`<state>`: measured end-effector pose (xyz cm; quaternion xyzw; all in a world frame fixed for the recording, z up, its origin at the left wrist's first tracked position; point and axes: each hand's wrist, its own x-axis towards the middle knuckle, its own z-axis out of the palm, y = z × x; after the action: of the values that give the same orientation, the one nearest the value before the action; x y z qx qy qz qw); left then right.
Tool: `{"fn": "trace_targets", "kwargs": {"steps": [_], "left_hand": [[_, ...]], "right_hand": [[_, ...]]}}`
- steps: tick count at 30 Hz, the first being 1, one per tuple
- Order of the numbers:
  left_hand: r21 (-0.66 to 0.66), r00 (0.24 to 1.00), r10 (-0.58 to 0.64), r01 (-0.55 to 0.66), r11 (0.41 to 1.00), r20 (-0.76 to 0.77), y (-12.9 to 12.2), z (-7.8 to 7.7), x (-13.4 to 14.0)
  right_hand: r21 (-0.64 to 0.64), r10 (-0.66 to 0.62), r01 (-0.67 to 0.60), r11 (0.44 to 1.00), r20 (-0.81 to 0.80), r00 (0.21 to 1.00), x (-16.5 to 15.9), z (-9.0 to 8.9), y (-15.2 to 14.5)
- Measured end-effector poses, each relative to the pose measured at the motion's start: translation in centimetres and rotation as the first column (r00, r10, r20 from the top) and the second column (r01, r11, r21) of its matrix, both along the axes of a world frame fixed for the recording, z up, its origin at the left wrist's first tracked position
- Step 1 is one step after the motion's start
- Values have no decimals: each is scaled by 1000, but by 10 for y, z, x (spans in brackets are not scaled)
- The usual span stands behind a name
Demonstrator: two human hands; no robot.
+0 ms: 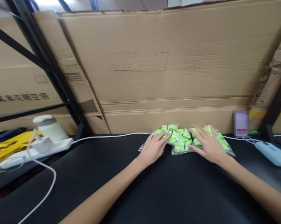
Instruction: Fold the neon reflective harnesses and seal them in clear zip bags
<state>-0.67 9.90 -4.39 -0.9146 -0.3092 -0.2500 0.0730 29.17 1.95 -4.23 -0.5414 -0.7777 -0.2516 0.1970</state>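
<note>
Several clear plastic bags of neon-yellow reflective straps (183, 137) lie side by side on the black table, against the cardboard at the back. My left hand (154, 145) rests palm down on the left bag, its fingers stretched out over a dark buckle on the strap. Over the right bag (222, 141) lies my right hand (208, 144), fingers spread and palm down. Both hands touch the bags without gripping them. Parts of the bags are hidden under my fingers.
A large cardboard sheet (166, 62) stands along the table's back. At left are a white power strip (63, 144) with a plugged-in charger (42, 144), a white bottle (50, 127) and yellow straps (11, 146). A phone (240, 124) and a light-blue power bank (273, 153) are at right.
</note>
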Motion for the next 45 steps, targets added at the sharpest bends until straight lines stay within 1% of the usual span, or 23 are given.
{"fn": "trace_targets", "kwargs": {"steps": [3,5,6,8,11,15,17,18,20,22,23,25,27,29,30,32,35,36,38,40,42,44,45], "left_hand": [[-36,997,-50,48,998,-56,0,8,-9],[-70,994,-83,78,994,-66,-4,13,-16],[-78,995,-72,67,995,-61,-6,14,-20],[-85,999,-8,5,996,-39,-12,13,-30],[-130,996,86,-87,988,-14,-12,6,-53],[-269,983,175,-154,951,55,4,-2,-89],[-343,969,227,-183,921,93,11,-4,-99],[-372,966,239,-186,910,102,13,-4,-102],[-413,970,222,-164,896,97,12,-5,-101],[-452,978,184,-121,884,98,9,-5,-95],[-484,973,191,-106,869,130,9,-5,-90],[-556,926,287,-109,824,244,11,-5,-81],[-609,838,424,-144,780,344,20,-6,-72],[-625,775,508,-193,757,377,30,-7,-64],[-624,766,519,-202,755,380,35,-7,-61],[-640,758,515,-172,749,399,39,-7,-56],[-670,724,509,-88,737,466,35,-4,-58],[-671,693,520,-70,738,499,32,-3,-60],[-654,598,551,-59,754,582,26,1,-66],[-622,486,562,-47,782,670,20,7,-71],[-598,388,554,-8,801,736,13,15,-69],[-592,332,543,61,804,771,2,22,-59],[-600,316,543,120,791,778,-6,24,-51]], "right_hand": [[25,-79,79,997,-13,997,26,-5,-1],[18,-97,97,995,-25,995,35,-11,-4],[9,-97,98,995,-32,995,38,-14,-7],[-28,-97,96,995,-55,994,41,-20,-15],[-106,-95,85,991,-93,991,46,-22,-29],[-125,-110,91,988,-156,982,60,-22,-37],[-152,-122,94,984,-189,974,66,-24,-35],[-177,-121,86,980,-200,972,68,-25,-33],[-224,-113,65,972,-206,972,70,-30,-30],[-242,-110,59,968,-202,973,70,-34,-28],[-240,-114,64,969,-198,973,70,-36,-28],[-220,-132,88,971,-192,973,67,-39,-28],[-163,-141,111,980,-182,973,61,-39,-28],[-78,-109,98,992,-158,981,49,-36,-29],[-39,-75,70,997,-141,987,42,-34,-31],[6,19,-18,1000,-101,995,25,-28,-36],[6,182,-182,983,-46,982,1,-19,-49],[2,238,-238,971,-34,971,-6,-16,-53],[-3,322,-322,947,-41,946,-15,-12,-61],[-18,380,-383,924,-94,920,-23,-9,-66],[-59,425,-443,895,-189,885,-31,-6,-70],[-113,433,-489,865,-327,840,-42,-5,-71],[-139,408,-499,855,-412,814,-49,-4,-72]]}}
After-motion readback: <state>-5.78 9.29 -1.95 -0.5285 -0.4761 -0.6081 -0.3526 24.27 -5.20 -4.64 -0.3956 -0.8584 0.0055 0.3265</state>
